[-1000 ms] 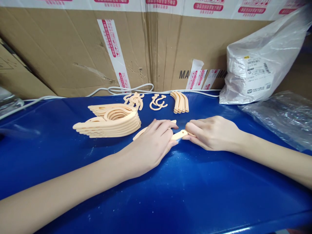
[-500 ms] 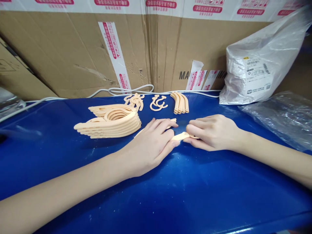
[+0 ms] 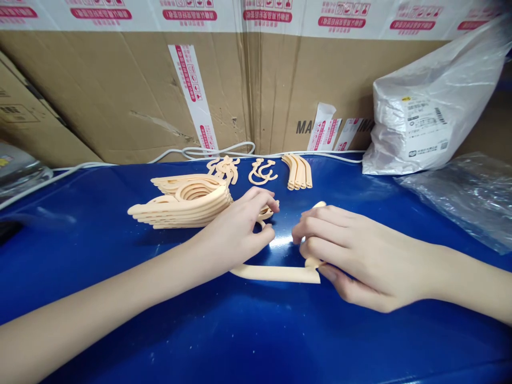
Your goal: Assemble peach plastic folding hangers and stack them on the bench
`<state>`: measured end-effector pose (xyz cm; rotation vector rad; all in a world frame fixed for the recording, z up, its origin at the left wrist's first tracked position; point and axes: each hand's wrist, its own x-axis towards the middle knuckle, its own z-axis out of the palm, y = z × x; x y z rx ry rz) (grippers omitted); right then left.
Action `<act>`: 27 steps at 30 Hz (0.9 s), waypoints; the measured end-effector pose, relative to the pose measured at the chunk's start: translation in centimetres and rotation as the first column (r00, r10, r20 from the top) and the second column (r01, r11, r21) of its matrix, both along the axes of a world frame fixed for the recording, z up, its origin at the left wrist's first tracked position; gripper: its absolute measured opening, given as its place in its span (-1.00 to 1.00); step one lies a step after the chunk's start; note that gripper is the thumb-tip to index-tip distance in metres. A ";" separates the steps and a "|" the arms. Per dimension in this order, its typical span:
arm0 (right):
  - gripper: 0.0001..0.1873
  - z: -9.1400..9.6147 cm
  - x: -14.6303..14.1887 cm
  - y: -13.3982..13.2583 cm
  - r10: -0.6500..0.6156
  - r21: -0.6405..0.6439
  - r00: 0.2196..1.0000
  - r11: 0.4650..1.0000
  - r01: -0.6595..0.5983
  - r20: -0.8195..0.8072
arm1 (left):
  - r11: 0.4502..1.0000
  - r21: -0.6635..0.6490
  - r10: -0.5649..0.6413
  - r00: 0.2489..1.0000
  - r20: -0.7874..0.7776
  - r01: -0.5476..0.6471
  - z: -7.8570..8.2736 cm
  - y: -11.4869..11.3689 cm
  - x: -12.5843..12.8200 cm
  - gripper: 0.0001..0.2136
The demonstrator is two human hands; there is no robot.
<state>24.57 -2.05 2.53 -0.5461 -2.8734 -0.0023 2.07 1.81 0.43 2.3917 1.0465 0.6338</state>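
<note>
Light beige plastic folding-hanger parts lie about my hands. My right hand (image 3: 344, 240) has its thumb and fingers closed on a jointed hanger piece, whose long arm (image 3: 280, 274) stretches left, low over the blue surface. The end of a beige part (image 3: 320, 204) shows above the knuckles; whether it belongs to that piece, I cannot tell. My left hand (image 3: 244, 224) is loosely curled with thumb and forefinger apart, over another beige part (image 3: 266, 212) that it half hides. Left of it is a stack of hanger pieces (image 3: 184, 208).
Behind lie loose hooks (image 3: 262, 172), a pile of small curved parts (image 3: 224, 168) and several curved tubes (image 3: 298, 172). A white cable (image 3: 172, 150) runs along the cardboard box (image 3: 276, 90). On the right are a white bag (image 3: 424, 117) and clear plastic (image 3: 468, 192).
My left hand has come off the piece that both hands held and sits slightly further left. My right hand has moved nearer with it, and its long arm now shows in front.
</note>
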 end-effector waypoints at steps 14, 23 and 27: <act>-0.80 1.6 1.7 0.7 -0.193 -0.175 0.974 0.961 0.212 0.118 | 0.989 0.074 0.148 0.894 -0.422 -0.128 1.9 -1.9 -0.1 -0.62; -0.73 1.8 0.6 -0.3 -0.131 -0.179 0.990 0.974 0.137 0.042 | 0.979 0.133 0.197 0.882 -0.428 -0.154 1.6 -2.0 0.7 -0.64; -0.72 1.7 0.2 -1.1 -0.104 -0.202 0.994 0.974 0.107 0.025 | 0.962 0.247 0.216 0.875 -0.433 -0.116 1.0 -2.2 0.9 -0.66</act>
